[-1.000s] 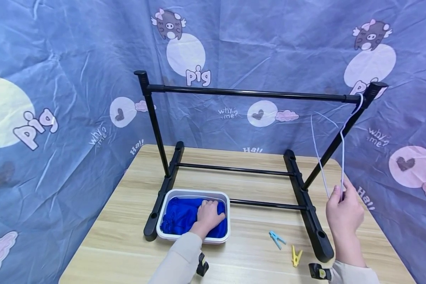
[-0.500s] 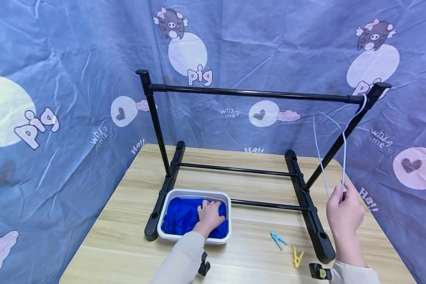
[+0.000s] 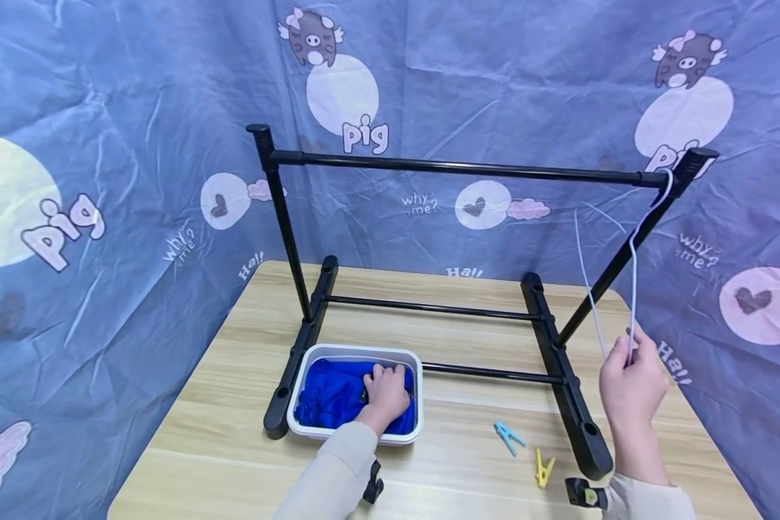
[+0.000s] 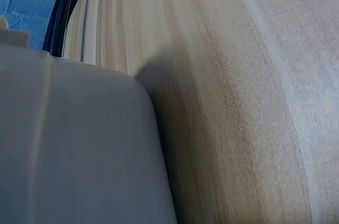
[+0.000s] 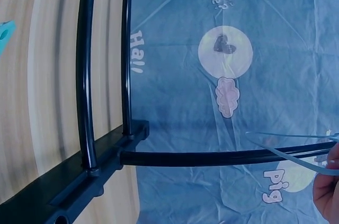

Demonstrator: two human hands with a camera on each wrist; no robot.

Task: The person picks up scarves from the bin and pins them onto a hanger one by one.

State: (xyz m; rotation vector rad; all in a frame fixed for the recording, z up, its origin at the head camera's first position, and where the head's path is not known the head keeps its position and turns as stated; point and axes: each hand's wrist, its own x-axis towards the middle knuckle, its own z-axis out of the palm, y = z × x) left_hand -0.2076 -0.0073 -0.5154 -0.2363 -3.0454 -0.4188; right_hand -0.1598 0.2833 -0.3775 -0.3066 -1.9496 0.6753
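Head view downward, wrist views nearer, rack shared

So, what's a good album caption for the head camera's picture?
Left fingers on blue cloth in a white tub, right fingers holding a pale hanger at a black rack.

**Left hand bent low, right hand closed in a pinch**

Both arms reach forward, well apart. The left arm slants inward, its pale sleeve ending near the wrist; the back of the hand faces up, fingers bent downward, their tips hidden. The right forearm points forward, bare above its pale cuff, with thumb and fingers curled together. The right wrist view catches only part of that hand, at its edge.
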